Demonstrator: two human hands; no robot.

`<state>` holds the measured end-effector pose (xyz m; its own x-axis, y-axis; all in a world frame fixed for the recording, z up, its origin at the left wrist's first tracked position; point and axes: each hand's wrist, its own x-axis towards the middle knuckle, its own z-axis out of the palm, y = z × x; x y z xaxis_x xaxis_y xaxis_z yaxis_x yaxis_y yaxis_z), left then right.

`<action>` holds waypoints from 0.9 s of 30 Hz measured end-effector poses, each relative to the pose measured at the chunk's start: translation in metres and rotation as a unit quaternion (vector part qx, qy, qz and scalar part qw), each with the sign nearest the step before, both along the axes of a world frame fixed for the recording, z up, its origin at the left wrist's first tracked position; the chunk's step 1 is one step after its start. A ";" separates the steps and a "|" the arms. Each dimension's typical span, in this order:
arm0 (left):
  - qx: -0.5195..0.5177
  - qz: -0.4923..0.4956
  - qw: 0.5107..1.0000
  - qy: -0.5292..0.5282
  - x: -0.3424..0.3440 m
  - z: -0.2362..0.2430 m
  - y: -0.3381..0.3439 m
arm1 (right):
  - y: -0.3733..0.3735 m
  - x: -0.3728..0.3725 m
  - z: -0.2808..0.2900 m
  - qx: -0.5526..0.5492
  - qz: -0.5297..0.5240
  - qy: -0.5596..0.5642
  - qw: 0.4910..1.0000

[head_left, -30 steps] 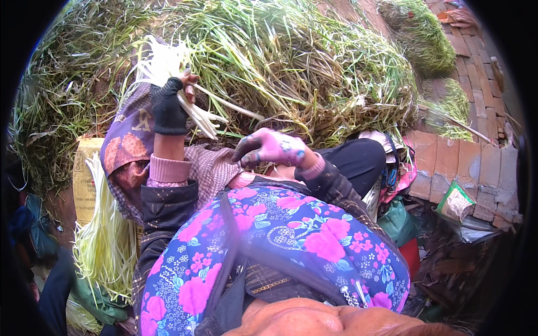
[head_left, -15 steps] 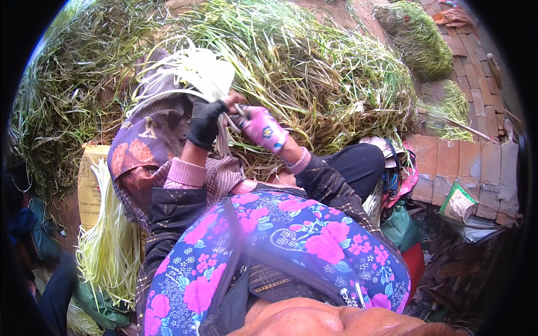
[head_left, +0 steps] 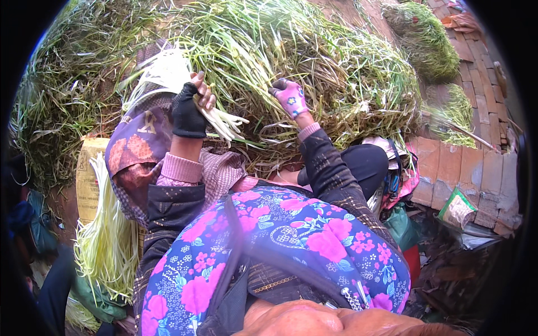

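Note:
My left hand [head_left: 192, 110], in a black fingerless glove, is closed around a bunch of pale, leek-like stalks [head_left: 223, 121]. Their white ends stick out to the right, and their long pale leaves fan out to the upper left over a cloth-covered knee. My right hand [head_left: 291, 98], in a pink flowered glove, is apart from the bunch, at the near side of a big heap of green stalks [head_left: 330, 67]. Its fingers are pinched together against the heap; what lies between them is too small to make out.
Sorted pale stalks [head_left: 106, 246] hang over a yellow carton [head_left: 89, 193] at my left. To the right are flattened cardboard [head_left: 448, 162], a green-edged packet [head_left: 458, 208] and a stick [head_left: 459, 131]. Smaller green piles [head_left: 423, 42] lie at the far right.
My hands were together at the bunch and are now apart. The right has moved right to the heap; the left still grips the bunch, turned so its white ends point right.

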<state>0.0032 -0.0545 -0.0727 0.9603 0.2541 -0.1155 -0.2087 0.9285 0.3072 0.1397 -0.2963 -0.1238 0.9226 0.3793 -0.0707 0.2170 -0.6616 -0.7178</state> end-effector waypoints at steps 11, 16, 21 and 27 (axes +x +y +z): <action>0.269 -0.095 0.948 0.140 -0.006 -0.003 -0.050 | 0.025 -0.097 0.085 0.010 0.107 0.040 0.993; 0.311 -0.042 0.938 0.148 -0.004 -0.006 -0.045 | 0.039 -0.080 0.076 0.165 0.050 0.275 0.946; 0.287 -0.014 0.948 0.139 -0.003 0.001 -0.035 | 0.029 -0.065 0.029 0.303 0.027 0.324 0.896; 0.322 0.027 0.936 0.136 -0.005 0.011 -0.033 | -0.006 -0.041 0.014 -0.159 -0.063 0.102 0.980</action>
<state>-0.0018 -0.0871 -0.0621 0.9009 0.4034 -0.1602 -0.0828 0.5221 0.8489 0.0992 -0.3018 -0.1094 0.9149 0.1926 -0.3547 -0.0073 -0.8707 -0.4917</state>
